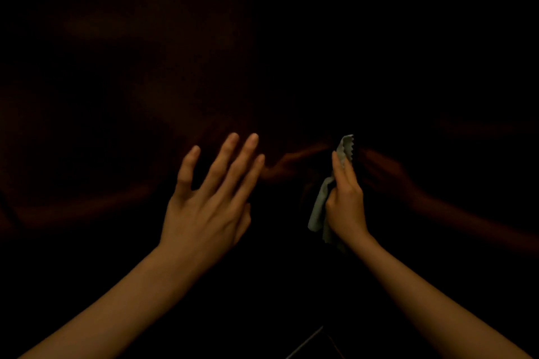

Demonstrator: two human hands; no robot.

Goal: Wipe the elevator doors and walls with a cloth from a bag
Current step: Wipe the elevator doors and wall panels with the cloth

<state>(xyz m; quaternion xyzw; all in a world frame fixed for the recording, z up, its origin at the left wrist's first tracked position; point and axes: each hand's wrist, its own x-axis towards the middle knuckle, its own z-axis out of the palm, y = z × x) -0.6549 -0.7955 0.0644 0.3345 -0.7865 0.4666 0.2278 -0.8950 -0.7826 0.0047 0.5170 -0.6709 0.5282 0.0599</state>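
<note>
The scene is very dark. My right hand (pixel 345 198) holds a small pale green cloth (pixel 319 210) with a zigzag edge; the cloth sticks up past my fingertips and hangs down below my palm. My left hand (pixel 210 198) is raised with its fingers straight and spread, holding nothing, to the left of the cloth. Both hands are lifted toward a dark glossy elevator wall (pixel 262 52), which shows dim reflections of my hands and arms. Whether either hand touches the wall cannot be told. No bag is in view.
A thin pale line (pixel 304 342) runs diagonally at the bottom centre, likely a floor or door edge. Everything else is too dark to make out.
</note>
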